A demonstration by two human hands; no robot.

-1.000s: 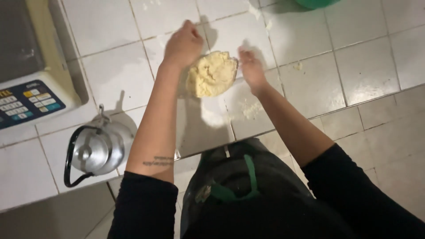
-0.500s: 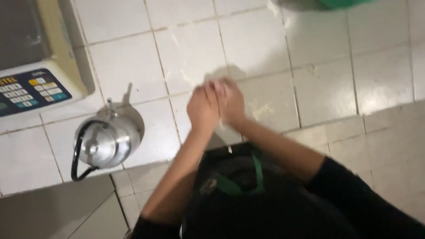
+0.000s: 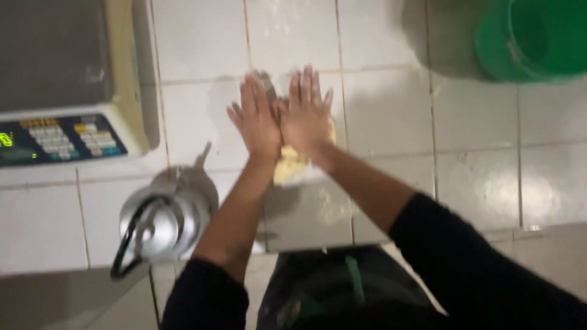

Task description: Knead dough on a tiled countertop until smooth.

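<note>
- Pressing flat with both palms: the left hand (image 3: 257, 119) and right hand (image 3: 307, 113) lie side by side, fingers spread wide, gripping nothing, bearing down on a pale yellow dough lump (image 3: 288, 164) at the frame's centre.
- The dough rests on the white tiled counter (image 3: 195, 43), mostly hidden under the hands.
- A metal kettle (image 3: 168, 217) stands lower left, a weighing scale (image 3: 67, 91) upper left, a green bucket (image 3: 538, 36) upper right.
- Judging by this, kneading is underway; the next push needs even downward pressure.
</note>
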